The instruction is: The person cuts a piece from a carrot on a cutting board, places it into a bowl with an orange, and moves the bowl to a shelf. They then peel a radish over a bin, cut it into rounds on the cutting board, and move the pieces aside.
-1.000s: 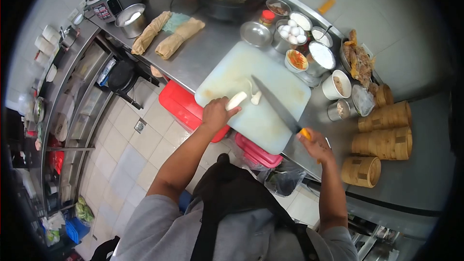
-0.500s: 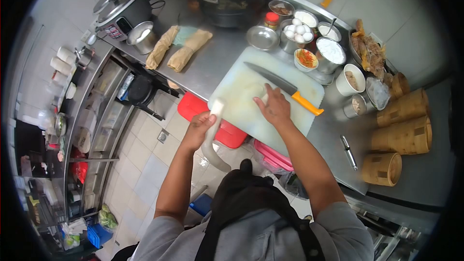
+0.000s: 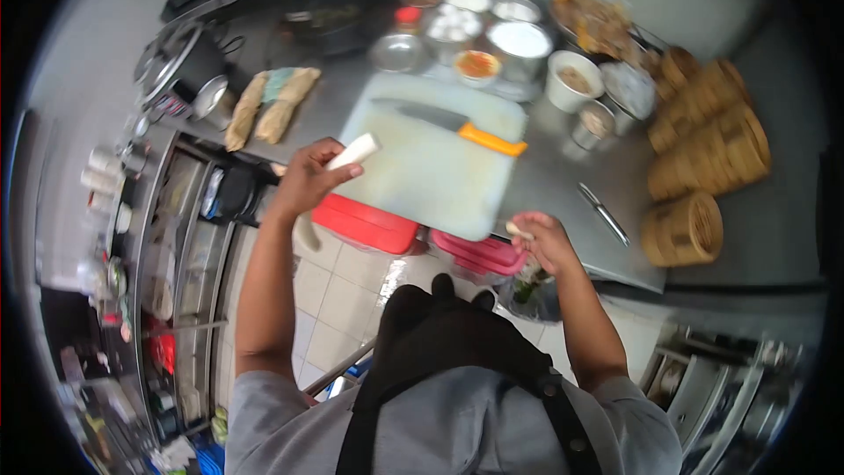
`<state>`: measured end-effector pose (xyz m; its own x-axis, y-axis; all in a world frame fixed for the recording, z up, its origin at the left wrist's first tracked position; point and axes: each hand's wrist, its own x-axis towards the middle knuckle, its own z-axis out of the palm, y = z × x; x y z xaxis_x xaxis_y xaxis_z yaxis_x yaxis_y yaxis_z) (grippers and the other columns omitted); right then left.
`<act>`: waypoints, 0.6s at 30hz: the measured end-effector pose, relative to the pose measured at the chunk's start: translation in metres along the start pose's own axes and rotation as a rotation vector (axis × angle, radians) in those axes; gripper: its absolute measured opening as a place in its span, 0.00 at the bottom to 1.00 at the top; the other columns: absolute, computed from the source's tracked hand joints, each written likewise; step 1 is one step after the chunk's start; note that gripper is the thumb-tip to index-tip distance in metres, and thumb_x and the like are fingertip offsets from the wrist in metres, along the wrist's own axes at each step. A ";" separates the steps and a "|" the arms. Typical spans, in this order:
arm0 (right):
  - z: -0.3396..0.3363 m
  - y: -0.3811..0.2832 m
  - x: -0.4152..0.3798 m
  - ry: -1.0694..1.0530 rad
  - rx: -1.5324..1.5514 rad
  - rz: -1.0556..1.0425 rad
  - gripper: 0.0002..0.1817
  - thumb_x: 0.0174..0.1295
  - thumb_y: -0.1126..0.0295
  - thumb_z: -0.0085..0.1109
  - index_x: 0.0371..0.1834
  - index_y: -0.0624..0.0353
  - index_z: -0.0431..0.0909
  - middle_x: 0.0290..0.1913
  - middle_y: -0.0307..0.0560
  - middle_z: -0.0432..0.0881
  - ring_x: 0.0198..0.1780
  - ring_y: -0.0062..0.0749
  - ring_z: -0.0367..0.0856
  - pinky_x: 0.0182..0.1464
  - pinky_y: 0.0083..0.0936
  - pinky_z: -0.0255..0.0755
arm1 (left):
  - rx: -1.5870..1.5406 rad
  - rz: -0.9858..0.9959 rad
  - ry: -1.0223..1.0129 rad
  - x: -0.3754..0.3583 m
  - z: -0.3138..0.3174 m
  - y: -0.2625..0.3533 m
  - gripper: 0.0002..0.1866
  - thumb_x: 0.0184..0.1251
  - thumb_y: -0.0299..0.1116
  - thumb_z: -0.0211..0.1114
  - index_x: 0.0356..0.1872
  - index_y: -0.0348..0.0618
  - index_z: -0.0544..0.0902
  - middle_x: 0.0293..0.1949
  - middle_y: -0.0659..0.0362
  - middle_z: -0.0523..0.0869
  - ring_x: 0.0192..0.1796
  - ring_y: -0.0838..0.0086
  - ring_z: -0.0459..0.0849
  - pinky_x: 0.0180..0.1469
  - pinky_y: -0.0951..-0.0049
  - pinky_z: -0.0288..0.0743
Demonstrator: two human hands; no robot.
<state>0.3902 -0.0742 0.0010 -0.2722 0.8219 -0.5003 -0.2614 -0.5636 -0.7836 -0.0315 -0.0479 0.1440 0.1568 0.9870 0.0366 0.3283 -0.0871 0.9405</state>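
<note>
A person's left hand [image 3: 312,178] is gripping a long white vegetable [image 3: 356,151], fingers wrapped round it, at the left edge of a cutting board [image 3: 413,185]; the vegetable's cut end is pointing up toward the board and its curved lower part is hanging below the hand. The right hand [image 3: 547,242] is pinching a small pale piece [image 3: 519,230] between thumb and fingers. Half a second ago that hand was reaching over the board; now it is hovering off the near right corner, by a pink container [image 3: 479,252]. The orange-handled knife [image 3: 453,120], in the right hand one second ago, is lying on the board. A peeler [image 3: 604,213] is resting on the steel tabletop [image 3: 563,185], to the right.
</note>
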 end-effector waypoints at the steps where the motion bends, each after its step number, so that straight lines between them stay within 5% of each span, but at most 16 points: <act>1: -0.028 0.009 -0.031 0.035 0.056 0.022 0.12 0.68 0.71 0.61 0.50 0.68 0.79 0.41 0.51 0.84 0.31 0.32 0.84 0.30 0.26 0.79 | 0.082 -0.034 -0.040 0.010 0.006 -0.001 0.10 0.62 0.31 0.77 0.36 0.39 0.83 0.30 0.69 0.82 0.34 0.86 0.74 0.38 0.81 0.68; 6: -0.154 0.098 -0.128 0.246 0.109 0.138 0.12 0.68 0.70 0.58 0.51 0.65 0.77 0.42 0.54 0.85 0.30 0.35 0.85 0.27 0.29 0.81 | 0.486 -0.087 -0.241 0.051 0.061 0.007 0.16 0.56 0.37 0.81 0.36 0.37 0.85 0.30 0.63 0.84 0.34 0.81 0.78 0.38 0.76 0.71; 12: -0.199 0.184 -0.103 0.755 0.149 0.102 0.27 0.71 0.56 0.58 0.64 0.66 0.71 0.48 0.57 0.84 0.47 0.41 0.86 0.47 0.38 0.81 | 0.560 -0.020 -0.484 0.098 0.113 -0.048 0.23 0.52 0.47 0.82 0.35 0.37 0.86 0.27 0.58 0.83 0.33 0.74 0.79 0.39 0.70 0.73; 13: -0.201 0.190 -0.090 0.797 -0.325 0.007 0.31 0.72 0.53 0.56 0.68 0.66 0.68 0.50 0.57 0.83 0.51 0.41 0.84 0.50 0.38 0.80 | 0.588 -0.005 -0.539 0.108 0.114 -0.058 0.25 0.52 0.50 0.82 0.35 0.36 0.86 0.27 0.56 0.84 0.33 0.71 0.80 0.40 0.68 0.73; 14: -0.197 0.191 -0.076 0.815 -0.799 -0.095 0.34 0.72 0.51 0.55 0.72 0.66 0.64 0.52 0.58 0.82 0.55 0.41 0.83 0.53 0.37 0.79 | 0.592 0.051 -0.565 0.116 0.116 -0.073 0.29 0.52 0.57 0.79 0.36 0.36 0.87 0.27 0.52 0.85 0.34 0.63 0.82 0.42 0.64 0.74; 18: -0.008 0.048 -0.063 0.645 -0.682 -0.505 0.23 0.66 0.65 0.64 0.62 0.63 0.72 0.49 0.57 0.84 0.50 0.47 0.85 0.53 0.37 0.77 | 0.711 -0.011 -0.548 0.140 0.113 -0.100 0.31 0.52 0.59 0.76 0.46 0.42 0.87 0.44 0.48 0.87 0.49 0.54 0.84 0.53 0.58 0.77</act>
<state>0.4023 -0.1523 -0.0086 0.3174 0.9483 -0.0033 0.4211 -0.1440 -0.8955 0.0625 0.0839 0.0168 0.5131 0.8009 -0.3086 0.8032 -0.3213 0.5016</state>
